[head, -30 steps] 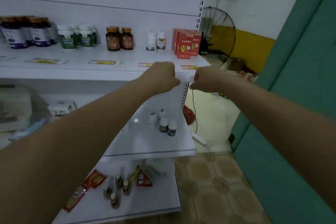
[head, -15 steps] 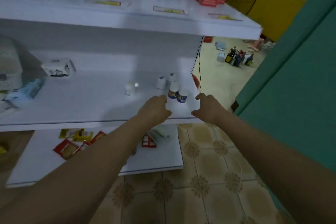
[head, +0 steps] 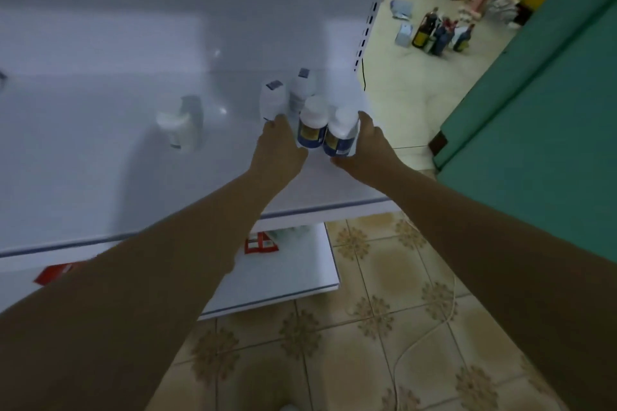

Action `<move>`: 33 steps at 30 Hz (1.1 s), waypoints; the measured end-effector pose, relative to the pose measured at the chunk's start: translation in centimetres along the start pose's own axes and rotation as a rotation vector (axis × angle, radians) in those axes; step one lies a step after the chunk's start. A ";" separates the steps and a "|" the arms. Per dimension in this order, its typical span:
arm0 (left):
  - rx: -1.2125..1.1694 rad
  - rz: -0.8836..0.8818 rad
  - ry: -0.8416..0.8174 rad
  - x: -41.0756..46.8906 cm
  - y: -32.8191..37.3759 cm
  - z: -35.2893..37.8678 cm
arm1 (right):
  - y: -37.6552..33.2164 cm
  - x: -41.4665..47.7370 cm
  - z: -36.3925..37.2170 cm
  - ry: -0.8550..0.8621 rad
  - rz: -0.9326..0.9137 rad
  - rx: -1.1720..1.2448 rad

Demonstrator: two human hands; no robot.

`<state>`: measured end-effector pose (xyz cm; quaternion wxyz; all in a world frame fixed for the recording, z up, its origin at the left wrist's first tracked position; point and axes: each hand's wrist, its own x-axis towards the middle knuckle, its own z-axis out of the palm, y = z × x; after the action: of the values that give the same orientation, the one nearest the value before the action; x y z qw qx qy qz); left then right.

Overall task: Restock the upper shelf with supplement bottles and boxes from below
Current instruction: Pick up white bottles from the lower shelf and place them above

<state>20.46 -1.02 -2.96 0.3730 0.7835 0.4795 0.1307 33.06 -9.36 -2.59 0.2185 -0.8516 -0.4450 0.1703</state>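
- Middle shelf (head: 100,177): white, glossy, spans the left and centre of the view; its near edge runs across both forearms.
- Blue-labelled bottle, left of pair (head: 312,123): white cap, upright, near the right end of the middle shelf; touching its twin on the right.
- Blue-labelled bottle, right of pair (head: 340,137): white cap, upright, just nearer than its twin.
- Left hand (head: 278,150): at the left side of the pair, fingers curled round the left bottle, fingertips reaching toward the bottles behind; grip looks partial, contact on the bottle's side.
- Right hand (head: 370,147): at the right side of the pair, fingers wrapped against the right bottle, thumb under its near side.
- Both bottles sit pressed between the two hands; whether they are lifted off the shelf cannot be told.
- Two white bottles (head: 287,97): standing just behind the pair, farther back on the same shelf, dark marks on their tops; labels blurred.
- Single white bottle (head: 182,125): to the left, well apart from the group, blurred.
- Lower shelf (head: 300,280): white, below and nearer; red packets (head: 260,243) lie on it.
- Floor (head: 367,327): patterned tan tiles, a pale cable across it.
- Dark bottles (head: 437,32): clustered on the floor, far right.
- Teal panel (head: 541,117): fills the right side.
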 end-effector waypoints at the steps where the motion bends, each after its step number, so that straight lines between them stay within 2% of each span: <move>1: -0.079 0.030 -0.009 1.5 -0.3 0.7 | 0.2 0.9 0.9 0.025 0.010 0.051; 3: -0.253 0.078 -0.032 3.9 -0.5 2.1 | 0.6 2.3 2.3 0.068 0.046 0.150; 6: -0.283 0.202 0.002 5.8 0.3 3.0 | 1.3 3.2 3.1 0.089 0.074 0.210; 10: -0.265 0.240 -0.024 5.4 0.8 3.2 | 1.2 2.6 2.1 0.076 0.067 0.265; 13: -0.333 0.186 -0.072 3.0 0.8 1.4 | 0.4 1.4 0.7 -0.011 0.035 0.514; 16: -0.487 0.065 -0.111 -0.5 1.6 -1.8 | -2.0 0.1 -1.2 -0.156 0.000 0.622; 19: -0.649 0.037 -0.082 -3.7 2.5 -5.6 | -5.8 -2.5 -2.6 -0.246 0.032 0.691; 23: -0.804 -0.028 -0.042 -9.6 2.8 -12.1 | -12.1 -7.1 -4.7 -0.313 0.020 0.886; 25: -0.868 -0.057 -0.001 -13.0 2.7 -15.7 | -15.3 -9.8 -5.5 -0.401 0.009 0.981; 28: -0.908 -0.061 0.104 -18.7 2.0 -20.7 | -20.1 -13.8 -6.1 -0.559 -0.092 1.005; 33: -0.924 -0.029 0.329 -28.2 0.9 -29.5 | -30.0 -19.2 -7.2 -0.708 -0.310 0.984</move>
<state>-9.77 -11.64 22.31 0.6026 0.4982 0.4348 0.4467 5.55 -11.66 21.12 0.4467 -0.4687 -0.4780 0.5936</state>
